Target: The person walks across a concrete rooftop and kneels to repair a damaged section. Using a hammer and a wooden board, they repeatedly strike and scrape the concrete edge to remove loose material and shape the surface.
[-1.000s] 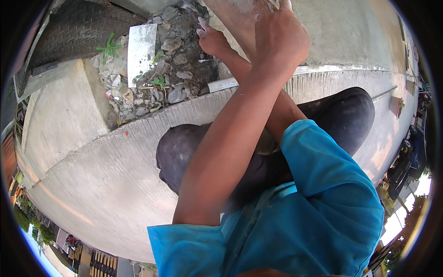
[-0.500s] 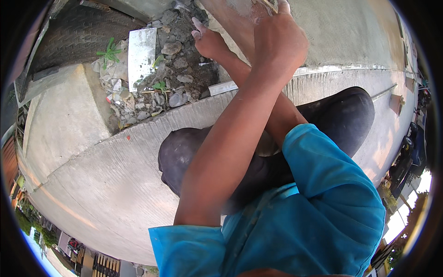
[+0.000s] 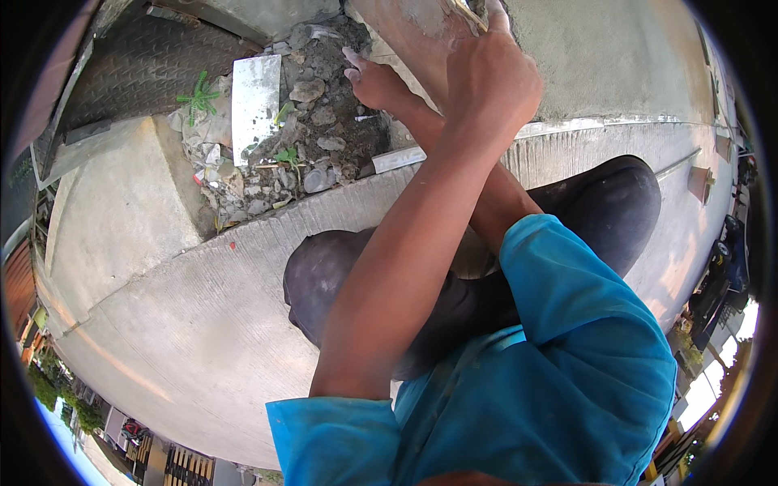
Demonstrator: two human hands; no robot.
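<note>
My forearms cross in front of me, the left over the right. My left hand [image 3: 494,73] is at the top, against the edge of a grey cement surface [image 3: 608,61]. It is closed round a thin wooden-looking strip [image 3: 470,14], mostly hidden, with one finger stretched along the edge. My right hand [image 3: 378,85] reaches under the left arm to the far side of a brownish flat face [image 3: 409,36]. Its pale, dusty finger and thumb stick out apart, and nothing shows between them. The other fingers are hidden.
Rubble and loose stones [image 3: 312,121] lie left of my right hand, with a white, stained panel [image 3: 255,101] and a small green plant [image 3: 198,99]. A pale strip [image 3: 399,159] lies by the ribbed concrete ledge [image 3: 219,300]. My dark-clad knees [image 3: 324,275] are bent below my arms.
The view has shifted slightly, so the rubble and panel sit a little lower and to the right. Both hands keep nearly the same places; the left hand's strip shows a little differently.
</note>
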